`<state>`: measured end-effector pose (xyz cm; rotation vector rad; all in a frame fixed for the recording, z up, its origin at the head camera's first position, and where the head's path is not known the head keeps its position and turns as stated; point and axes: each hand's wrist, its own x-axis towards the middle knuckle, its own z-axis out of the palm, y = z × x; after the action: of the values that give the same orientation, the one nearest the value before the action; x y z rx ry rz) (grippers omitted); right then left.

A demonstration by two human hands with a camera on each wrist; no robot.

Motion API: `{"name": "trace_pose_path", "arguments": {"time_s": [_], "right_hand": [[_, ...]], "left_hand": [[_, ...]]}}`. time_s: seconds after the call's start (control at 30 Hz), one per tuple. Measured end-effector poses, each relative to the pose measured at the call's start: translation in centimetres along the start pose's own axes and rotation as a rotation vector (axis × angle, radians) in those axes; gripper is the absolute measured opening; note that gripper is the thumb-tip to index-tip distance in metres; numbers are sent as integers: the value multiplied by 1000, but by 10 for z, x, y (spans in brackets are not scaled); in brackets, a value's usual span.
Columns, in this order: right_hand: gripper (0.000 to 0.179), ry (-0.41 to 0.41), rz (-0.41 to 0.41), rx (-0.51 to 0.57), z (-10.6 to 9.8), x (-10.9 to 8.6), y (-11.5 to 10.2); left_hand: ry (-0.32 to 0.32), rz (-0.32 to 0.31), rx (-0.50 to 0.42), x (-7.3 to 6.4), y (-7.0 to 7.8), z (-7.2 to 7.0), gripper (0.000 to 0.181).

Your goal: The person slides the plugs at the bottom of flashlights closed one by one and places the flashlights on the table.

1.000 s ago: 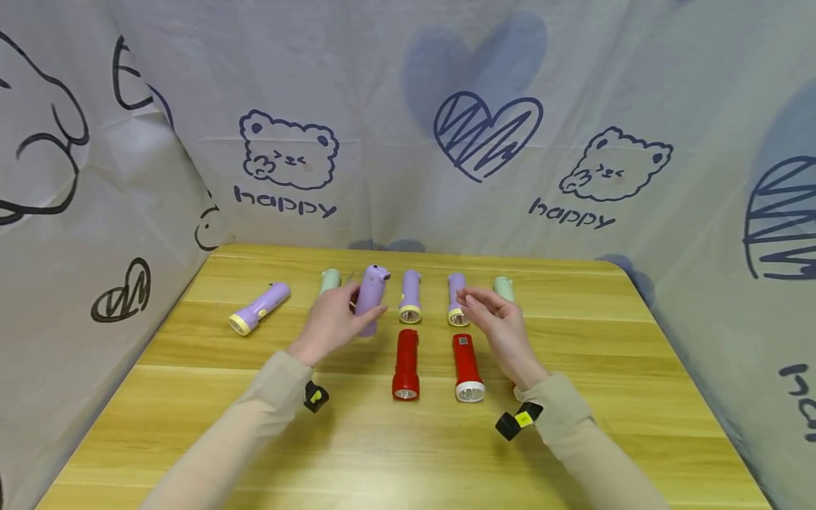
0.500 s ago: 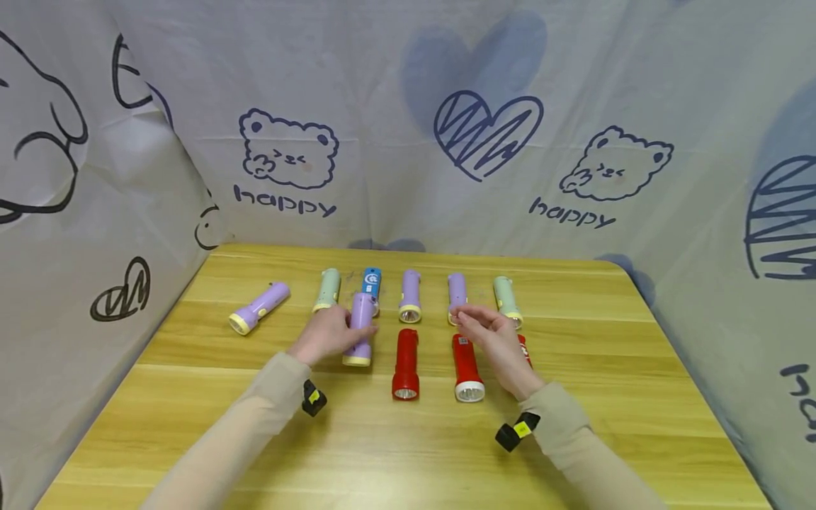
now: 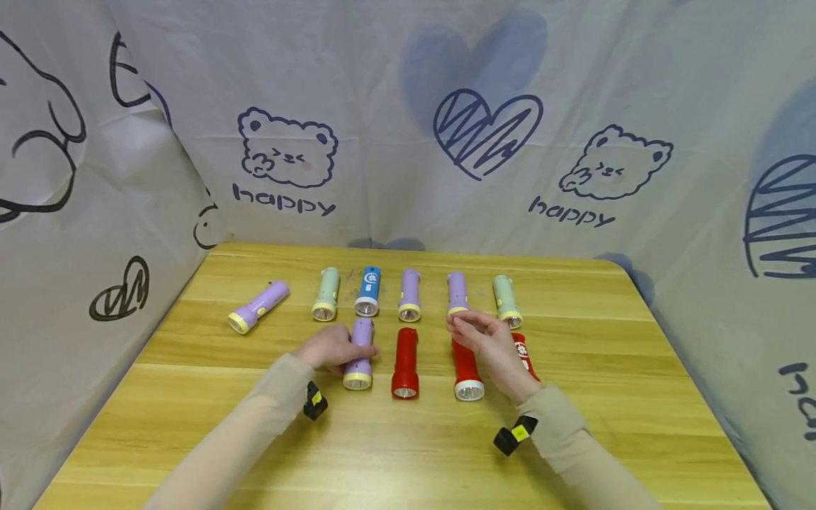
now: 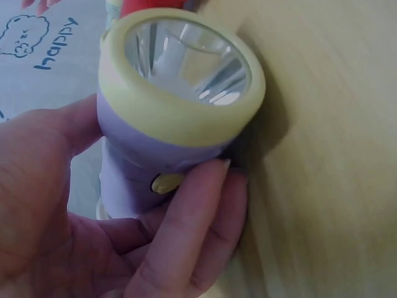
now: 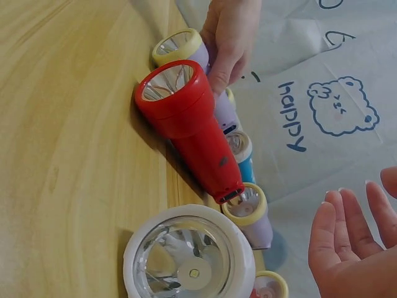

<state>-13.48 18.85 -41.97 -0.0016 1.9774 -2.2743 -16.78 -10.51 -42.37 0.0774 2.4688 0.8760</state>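
My left hand grips a purple flashlight with a pale yellow head. The left wrist view shows the thumb on one side of its barrel and curled fingertips on the other, near the yellow switch. To its right lies an all-red flashlight, lens toward me. My right hand hovers over a red flashlight with a white rim, its fingers loosely bent around nothing. Beside that hand, another red flashlight with a white print is partly hidden.
A back row holds a green flashlight, a blue one, purple ones and another green one. A purple flashlight lies slanted at the left. Printed cloth rises behind the wooden table.
My left hand has brought the purple flashlight toward me from the back row to the spot left of the all-red one, uncovering the blue flashlight. My right hand has lowered slightly.
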Motion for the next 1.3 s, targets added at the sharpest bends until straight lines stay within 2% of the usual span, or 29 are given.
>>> {"name": "trace_pose_path", "arguments": {"time_s": [0.3,0.6,0.9,1.3], "right_hand": [[32,-33,18,18,3,-1,2],[37,-44,53,0,2,-1,4],[34,-70,49,7,4,-2,4],[39,-83,61,-60,7,-2,3]], "left_hand": [[-61,-42,-69,6,-6,3,51],[-55,-48,-60,13,-6,4,55],[-78,-68,-63,12,-4,2,57],[-103,-72,-61,9,-3,-1,58]]}}
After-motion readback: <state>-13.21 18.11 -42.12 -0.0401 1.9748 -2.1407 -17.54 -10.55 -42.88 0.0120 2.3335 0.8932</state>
